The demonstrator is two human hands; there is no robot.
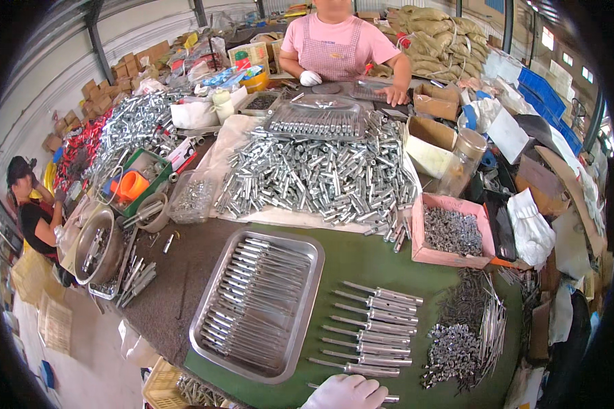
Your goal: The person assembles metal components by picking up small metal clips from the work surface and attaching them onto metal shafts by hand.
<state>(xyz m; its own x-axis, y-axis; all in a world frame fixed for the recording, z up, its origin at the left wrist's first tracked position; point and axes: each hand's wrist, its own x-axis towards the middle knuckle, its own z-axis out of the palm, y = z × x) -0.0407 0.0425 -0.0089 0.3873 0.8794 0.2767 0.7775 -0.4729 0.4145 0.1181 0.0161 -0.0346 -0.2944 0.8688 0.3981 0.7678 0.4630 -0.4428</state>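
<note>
My left hand (344, 393), in a white glove, is at the lower edge with its fingers curled over a silver metal tube with a thin rod (391, 398); only the two ends of this piece show. My right hand is out of view. Just beyond the glove, several similar tubes with rods (382, 339) lie in a column on the green mat (351, 255), rod tips to the left. Left of them a steel tray (305, 310) holds rows of such pieces. Small shiny metal parts (451, 347), thin rods (492, 324) and dark pins (460, 300) lie in piles to the right.
A large heap of loose metal tubes (307, 174) spreads beyond the mat. A pink box (486, 232) of small parts stands at the right, a metal bowl (109, 221) at the left. Across the table is a person in a checked apron (331, 51); another person (37, 221) is at far left.
</note>
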